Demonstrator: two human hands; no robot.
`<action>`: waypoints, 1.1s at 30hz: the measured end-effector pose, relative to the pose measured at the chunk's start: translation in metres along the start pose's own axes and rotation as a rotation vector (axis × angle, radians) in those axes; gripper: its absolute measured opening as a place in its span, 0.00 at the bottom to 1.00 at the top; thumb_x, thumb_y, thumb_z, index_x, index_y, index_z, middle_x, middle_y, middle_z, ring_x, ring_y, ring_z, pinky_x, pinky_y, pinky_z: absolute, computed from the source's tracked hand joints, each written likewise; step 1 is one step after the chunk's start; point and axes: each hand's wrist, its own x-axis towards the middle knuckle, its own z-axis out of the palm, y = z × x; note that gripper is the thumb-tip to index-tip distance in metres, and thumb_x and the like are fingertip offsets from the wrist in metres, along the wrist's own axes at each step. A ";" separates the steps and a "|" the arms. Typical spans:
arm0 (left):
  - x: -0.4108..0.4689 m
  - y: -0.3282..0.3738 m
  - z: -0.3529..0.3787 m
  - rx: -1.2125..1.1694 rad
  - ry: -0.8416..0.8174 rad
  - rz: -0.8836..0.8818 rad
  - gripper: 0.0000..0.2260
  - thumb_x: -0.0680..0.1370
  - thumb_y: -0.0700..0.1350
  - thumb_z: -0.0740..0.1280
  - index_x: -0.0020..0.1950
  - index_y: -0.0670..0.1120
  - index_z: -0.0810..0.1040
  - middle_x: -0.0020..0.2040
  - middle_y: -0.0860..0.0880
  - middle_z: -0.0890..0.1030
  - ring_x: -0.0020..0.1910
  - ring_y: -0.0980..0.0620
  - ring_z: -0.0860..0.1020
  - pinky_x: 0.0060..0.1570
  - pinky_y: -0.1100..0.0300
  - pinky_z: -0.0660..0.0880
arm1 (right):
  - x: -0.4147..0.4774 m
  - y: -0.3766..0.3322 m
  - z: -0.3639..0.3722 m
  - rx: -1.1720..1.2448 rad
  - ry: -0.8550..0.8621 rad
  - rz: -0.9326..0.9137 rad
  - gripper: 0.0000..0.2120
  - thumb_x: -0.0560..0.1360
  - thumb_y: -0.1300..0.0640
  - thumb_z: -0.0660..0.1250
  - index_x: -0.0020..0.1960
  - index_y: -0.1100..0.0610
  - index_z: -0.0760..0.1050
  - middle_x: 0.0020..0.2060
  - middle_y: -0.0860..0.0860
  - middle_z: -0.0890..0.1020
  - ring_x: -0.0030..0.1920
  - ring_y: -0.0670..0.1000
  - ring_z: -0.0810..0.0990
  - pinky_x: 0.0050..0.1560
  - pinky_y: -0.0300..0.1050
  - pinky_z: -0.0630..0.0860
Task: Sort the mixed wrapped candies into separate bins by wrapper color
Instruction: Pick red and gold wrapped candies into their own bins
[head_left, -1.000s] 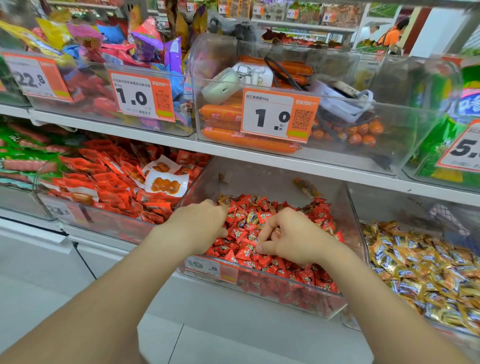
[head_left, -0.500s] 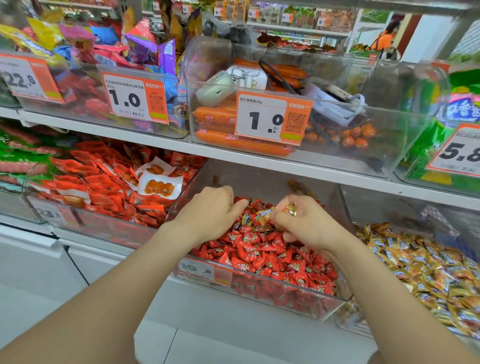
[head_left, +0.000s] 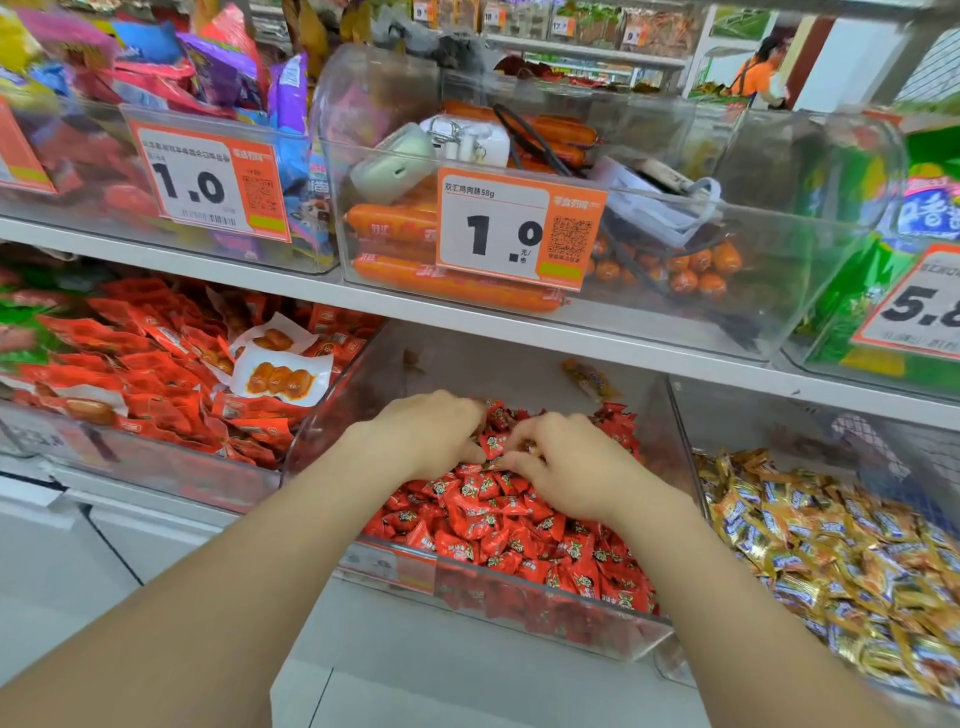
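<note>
Orange-red flat foil snack packets (head_left: 156, 364) fill the clear bin well to the left of both grips, with 2 white-backed packs lying on top.

Just right of that bin stands the clear plastic middle bin (head_left: 353, 384), heaped with small red-wrapped candies (head_left: 493, 525). The left hand (head_left: 421, 431) reaches into it from the left, palm down, fingers curled into the top of the red heap. Its grip is buried among the wrappers, so I cannot tell whether it holds 1.

The right hand (head_left: 566, 467) sits just beside it, knuckles up, and the 2 sets of fingertips almost meet over the pile. Its fingers are bent inward and a small brownish-gold glint shows between them. Whether that grip is clamped on a candy I cannot tell.

Behind the right grip, at the back of the same bin, 1 stray gold-wrapped candy (head_left: 587, 375) lies apart from the red heap.

To the right of the right grip, in the neighbouring clear bin, lies a mass of gold-wrapped candies with blue labels (head_left: 831, 545).

Above both grips, on the white shelf (head_left: 519, 322), an orange-and-white price tag (head_left: 519, 228) reads 1.0.
</note>
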 end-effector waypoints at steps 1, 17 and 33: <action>0.003 0.000 0.002 -0.013 -0.029 0.000 0.16 0.82 0.55 0.69 0.64 0.48 0.74 0.56 0.45 0.80 0.53 0.42 0.80 0.50 0.48 0.78 | 0.002 -0.003 -0.001 -0.043 -0.024 -0.007 0.08 0.83 0.43 0.67 0.55 0.44 0.81 0.39 0.45 0.79 0.44 0.51 0.79 0.46 0.50 0.77; 0.015 -0.005 0.014 -0.135 -0.018 0.092 0.17 0.84 0.47 0.65 0.73 0.48 0.71 0.60 0.45 0.81 0.59 0.43 0.79 0.57 0.50 0.77 | -0.005 -0.001 -0.027 0.053 0.309 0.227 0.21 0.81 0.43 0.58 0.35 0.54 0.72 0.31 0.53 0.77 0.35 0.57 0.77 0.35 0.46 0.68; 0.003 -0.015 0.004 -0.322 0.248 0.028 0.15 0.86 0.46 0.59 0.70 0.55 0.60 0.36 0.46 0.78 0.34 0.46 0.79 0.40 0.47 0.77 | 0.005 0.013 -0.009 -0.129 0.027 0.117 0.09 0.82 0.49 0.64 0.60 0.42 0.80 0.54 0.49 0.85 0.55 0.56 0.83 0.54 0.53 0.80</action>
